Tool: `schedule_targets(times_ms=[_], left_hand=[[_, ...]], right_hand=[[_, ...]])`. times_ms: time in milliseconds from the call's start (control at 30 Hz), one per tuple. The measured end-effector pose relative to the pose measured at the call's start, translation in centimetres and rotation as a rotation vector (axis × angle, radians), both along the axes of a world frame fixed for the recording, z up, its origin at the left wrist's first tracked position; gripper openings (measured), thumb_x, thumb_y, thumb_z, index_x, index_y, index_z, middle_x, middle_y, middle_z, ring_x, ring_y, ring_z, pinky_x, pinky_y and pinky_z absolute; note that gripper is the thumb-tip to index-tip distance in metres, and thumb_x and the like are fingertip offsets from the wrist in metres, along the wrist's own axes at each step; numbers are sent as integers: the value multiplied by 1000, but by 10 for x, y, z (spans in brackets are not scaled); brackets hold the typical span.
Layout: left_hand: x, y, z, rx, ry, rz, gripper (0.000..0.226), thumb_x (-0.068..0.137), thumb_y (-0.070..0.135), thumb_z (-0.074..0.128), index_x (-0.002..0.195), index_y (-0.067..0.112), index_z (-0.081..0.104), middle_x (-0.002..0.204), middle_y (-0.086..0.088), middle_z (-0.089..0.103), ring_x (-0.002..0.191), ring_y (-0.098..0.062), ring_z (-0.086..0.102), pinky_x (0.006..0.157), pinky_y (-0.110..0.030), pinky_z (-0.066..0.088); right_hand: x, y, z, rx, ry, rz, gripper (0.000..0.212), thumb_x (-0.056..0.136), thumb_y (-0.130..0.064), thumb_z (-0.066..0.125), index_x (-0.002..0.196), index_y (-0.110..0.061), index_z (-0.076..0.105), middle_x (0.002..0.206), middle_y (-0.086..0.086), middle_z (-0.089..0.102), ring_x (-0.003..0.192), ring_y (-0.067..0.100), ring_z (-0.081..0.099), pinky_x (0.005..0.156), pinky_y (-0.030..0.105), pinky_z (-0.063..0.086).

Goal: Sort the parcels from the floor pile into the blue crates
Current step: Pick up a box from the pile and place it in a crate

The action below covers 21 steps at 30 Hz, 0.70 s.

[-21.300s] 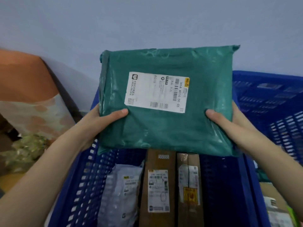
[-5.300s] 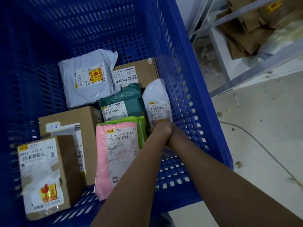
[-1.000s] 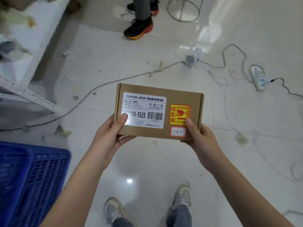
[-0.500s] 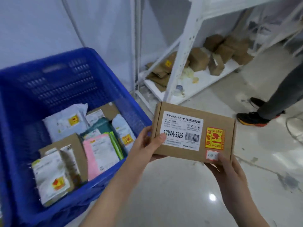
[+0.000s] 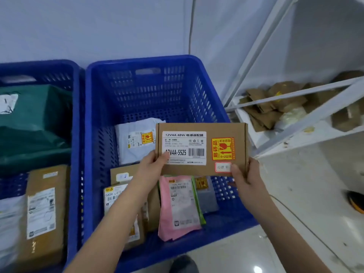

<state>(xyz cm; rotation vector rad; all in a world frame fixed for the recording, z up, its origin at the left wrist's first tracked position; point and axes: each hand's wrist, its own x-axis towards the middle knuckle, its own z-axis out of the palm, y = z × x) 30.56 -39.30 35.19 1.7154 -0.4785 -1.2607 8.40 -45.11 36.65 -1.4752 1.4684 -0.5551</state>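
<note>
I hold a flat brown cardboard box (image 5: pixel 201 129) with a white "12V4A-5525" label and an orange fragile sticker over the right blue crate (image 5: pixel 137 81). My left hand (image 5: pixel 152 164) grips its lower left corner, my right hand (image 5: pixel 246 174) its lower right corner. Inside that crate lie a grey mailer (image 5: pixel 134 140), a pink mailer (image 5: pixel 179 207), a green-edged packet and brown boxes. The left blue crate (image 5: pixel 74 119) holds a dark green bag (image 5: pixel 33 125) and a brown box (image 5: pixel 45 213).
A white metal shelf rack (image 5: pixel 291 107) stands right of the crates, with scraps of brown cardboard (image 5: pixel 275 103) on its low shelf. Pale wall behind. Glossy white floor lies at the lower right, with a thin cable and an orange-soled shoe (image 5: pixel 356 201) at the right edge.
Half a second ago the box was beside the crate, over the floor. It has moved left and now hangs over the right crate; my view has swung to face both crates.
</note>
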Motion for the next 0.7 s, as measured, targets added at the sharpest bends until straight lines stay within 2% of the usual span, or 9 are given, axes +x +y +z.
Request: schedule_targets(times_ms=[67, 100, 167, 233, 333, 400, 500, 600, 700], left_hand=[[19, -26, -18, 57, -36, 13, 19, 95, 25, 52, 113, 22, 55, 100, 9, 60, 79, 2, 54, 70, -15, 44], [27, -39, -27, 86, -28, 23, 18, 94, 23, 53, 112, 21, 54, 98, 7, 61, 79, -2, 56, 76, -21, 48], [41, -65, -48, 145, 11, 19, 14, 93, 19, 55, 106, 22, 54, 88, 5, 59, 77, -9, 56, 80, -30, 49], [49, -88, -67, 207, 18, -11, 17, 92, 20, 56, 108, 22, 54, 85, 4, 58, 81, -14, 56, 78, -30, 48], [60, -119, -99, 248, 5, 15, 27, 92, 19, 57, 118, 15, 50, 99, 0, 61, 85, -15, 60, 68, -27, 50], [66, -134, -120, 300, 62, 54, 24, 92, 18, 57, 114, 13, 47, 113, -9, 61, 95, -25, 64, 70, -33, 55], [73, -149, -152, 378, 16, -6, 30, 92, 22, 58, 119, 12, 50, 119, -8, 58, 103, -28, 60, 82, -37, 54], [74, -155, -178, 378, -39, -67, 38, 92, 24, 58, 126, 10, 49, 115, -5, 55, 98, -21, 54, 71, -29, 51], [73, -156, -195, 401, -101, -114, 39, 91, 23, 59, 127, 8, 51, 127, -8, 57, 111, -25, 56, 93, -37, 50]], right_hand=[[23, -30, -17, -30, 132, 44, 16, 96, -25, 47, 107, -25, 35, 100, -13, 56, 84, -3, 55, 66, 17, 45], [35, -47, -23, -49, 196, 53, 16, 96, -23, 48, 106, -23, 36, 103, -8, 56, 79, -3, 53, 63, 15, 41], [58, -77, -34, -62, 300, 81, 24, 96, -18, 48, 117, -13, 39, 117, 5, 57, 88, 11, 58, 70, 25, 47], [76, -99, -43, -59, 422, 119, 40, 96, -19, 47, 131, -6, 34, 126, 14, 53, 103, 27, 59, 83, 37, 50], [100, -122, -61, -146, 726, 245, 53, 97, -30, 44, 138, -2, 25, 133, 20, 45, 115, 33, 53, 90, 42, 48], [114, -131, -75, -166, 883, 276, 59, 97, -32, 42, 141, 1, 20, 139, 22, 40, 121, 34, 48, 95, 43, 47], [130, -139, -97, -199, 1050, 341, 58, 97, -28, 43, 139, 5, 21, 138, 22, 36, 112, 30, 55, 81, 35, 50], [137, -148, -120, -211, 1164, 379, 60, 97, -25, 44, 140, 8, 18, 136, 22, 38, 99, 28, 61, 61, 32, 42], [139, -156, -140, -200, 1204, 435, 67, 95, -21, 47, 143, 10, 11, 136, 23, 39, 95, 31, 62, 59, 32, 35]])
